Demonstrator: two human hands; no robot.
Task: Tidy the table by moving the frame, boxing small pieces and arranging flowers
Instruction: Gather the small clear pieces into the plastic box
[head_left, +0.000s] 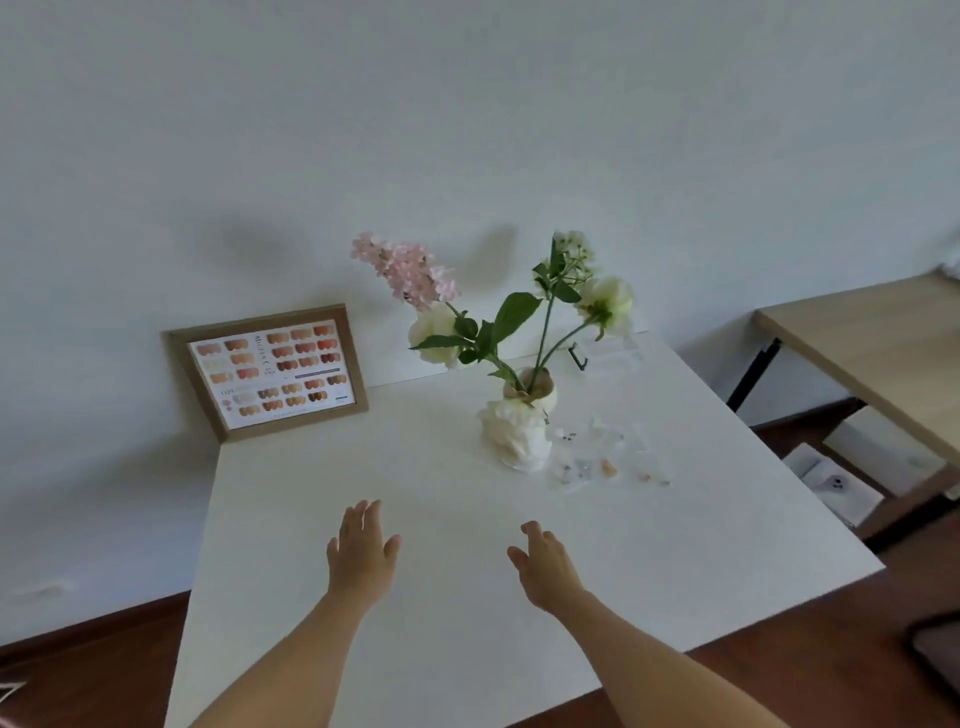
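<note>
A wooden frame (270, 371) with a chart of nail colours leans against the wall at the table's back left corner. A white sculpted vase (517, 434) stands right of centre, holding pink and white flowers (410, 270) on green stems. Small clear and coloured pieces (605, 462) lie scattered just right of the vase. A clear box (615, 353) sits at the back right by the wall. My left hand (361, 553) and my right hand (545, 566) hover over the bare front part of the white table (415, 467), both open and holding nothing.
A wooden side table (878, 353) on black legs stands to the right, with white boxes (836, 480) on the floor under it. Dark wood floor surrounds the table. The wall runs close behind the frame and vase.
</note>
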